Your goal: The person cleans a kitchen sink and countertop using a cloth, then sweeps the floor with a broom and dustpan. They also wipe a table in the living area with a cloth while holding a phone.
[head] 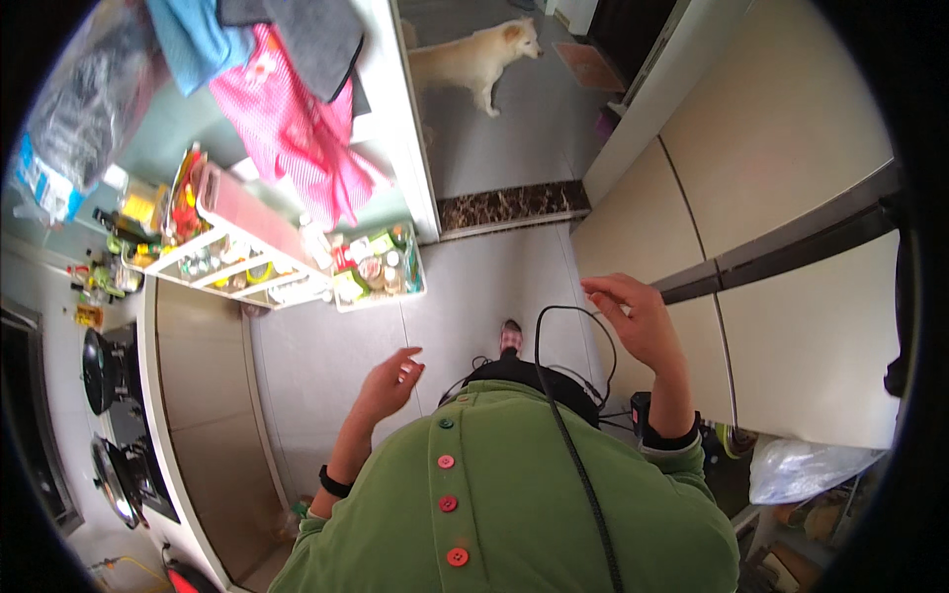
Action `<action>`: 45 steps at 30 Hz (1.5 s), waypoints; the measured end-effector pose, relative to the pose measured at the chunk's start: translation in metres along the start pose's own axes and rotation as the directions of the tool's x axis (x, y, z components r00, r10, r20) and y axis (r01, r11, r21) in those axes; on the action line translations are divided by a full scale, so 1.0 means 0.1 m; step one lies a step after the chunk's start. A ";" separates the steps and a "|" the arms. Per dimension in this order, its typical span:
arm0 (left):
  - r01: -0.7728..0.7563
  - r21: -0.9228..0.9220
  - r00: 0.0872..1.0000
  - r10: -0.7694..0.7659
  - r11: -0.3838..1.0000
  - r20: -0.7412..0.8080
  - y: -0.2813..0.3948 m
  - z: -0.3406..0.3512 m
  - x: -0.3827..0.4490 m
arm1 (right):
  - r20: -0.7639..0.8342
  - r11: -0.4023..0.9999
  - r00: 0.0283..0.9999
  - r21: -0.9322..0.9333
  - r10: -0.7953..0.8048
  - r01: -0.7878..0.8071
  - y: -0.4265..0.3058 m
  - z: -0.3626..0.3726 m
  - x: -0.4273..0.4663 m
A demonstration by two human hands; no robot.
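Note:
My left hand (391,382) is held over the tiled floor with its fingers apart and nothing in it. My right hand (629,311) is raised near the pale cabinet doors (652,215), its fingers loosely bent and apart, holding nothing. A black braided cable (567,437) runs down the front of the green buttoned top (511,482) and loops out close to my right hand; whether it touches the fingers I cannot tell. One foot (511,336) shows on the floor ahead, between the hands.
A white rack (215,256) and a bin of packages (379,267) stand at the left. A counter with a stove (141,422) lies beyond them. Ahead, a dark marble threshold (511,204) crosses the doorway, with a pale dog (474,55) past it. A plastic bag (804,471) is at the lower right.

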State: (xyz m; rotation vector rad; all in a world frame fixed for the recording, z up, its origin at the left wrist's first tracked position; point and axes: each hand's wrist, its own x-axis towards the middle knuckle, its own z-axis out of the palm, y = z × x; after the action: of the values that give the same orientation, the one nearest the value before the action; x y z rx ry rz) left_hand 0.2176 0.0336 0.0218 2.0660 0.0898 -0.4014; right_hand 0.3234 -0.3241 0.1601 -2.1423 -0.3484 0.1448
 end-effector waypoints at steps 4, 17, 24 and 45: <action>-0.030 0.077 0.993 0.021 0.997 0.113 0.35 0.22 0.60 | -0.306 0.949 0.917 0.101 -0.256 0.299 -0.04 -0.72 0.54; 0.003 0.179 0.979 -0.040 0.984 0.202 1.43 0.40 2.22 | -0.444 0.566 0.532 0.066 -0.721 0.822 -0.80 -3.28 2.05; 0.037 0.182 0.976 -0.075 0.983 0.205 1.25 0.17 3.21 | -0.386 0.677 0.600 -0.094 -0.701 0.730 -0.65 -3.58 3.13; 0.061 0.122 0.998 -0.064 0.991 0.017 1.92 -0.81 6.01 | -0.183 0.564 0.566 0.065 -0.804 0.823 -0.41 -3.83 7.34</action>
State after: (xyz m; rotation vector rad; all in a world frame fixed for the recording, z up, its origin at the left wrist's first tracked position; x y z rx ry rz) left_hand 0.8480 -0.0552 0.0267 2.1822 0.1201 -0.4774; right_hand 1.1048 -0.3843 0.4303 -1.6246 -1.1858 -0.5055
